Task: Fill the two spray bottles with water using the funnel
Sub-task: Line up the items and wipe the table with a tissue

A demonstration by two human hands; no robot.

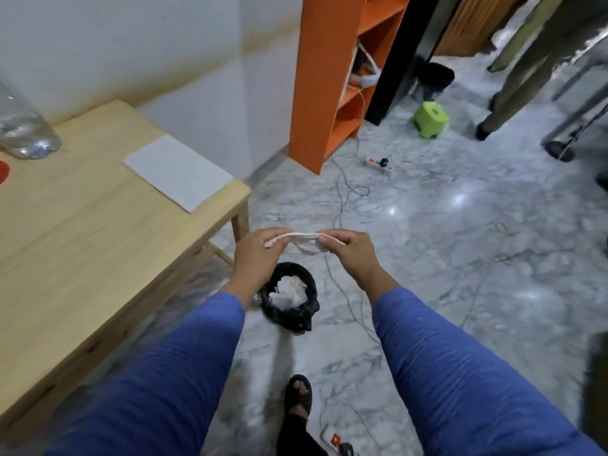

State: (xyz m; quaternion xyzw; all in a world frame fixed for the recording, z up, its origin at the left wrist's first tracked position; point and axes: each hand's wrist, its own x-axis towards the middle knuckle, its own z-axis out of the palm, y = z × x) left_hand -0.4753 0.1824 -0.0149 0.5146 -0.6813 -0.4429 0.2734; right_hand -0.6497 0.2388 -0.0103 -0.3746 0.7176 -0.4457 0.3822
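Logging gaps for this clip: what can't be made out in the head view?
- Clear bottle: cut off by the left edge; top unseen.
- Red item: mostly outside the left edge.
- White piece in left hand and right hand: blurred; material unclear.
- Spray bottles, funnel: not in view.

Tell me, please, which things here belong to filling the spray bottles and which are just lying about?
Job: clear plastic bottle on the table; no funnel or spray bottles visible.

Lying about: tissue pinched by left hand and right hand, bin, white sheet, green stool.
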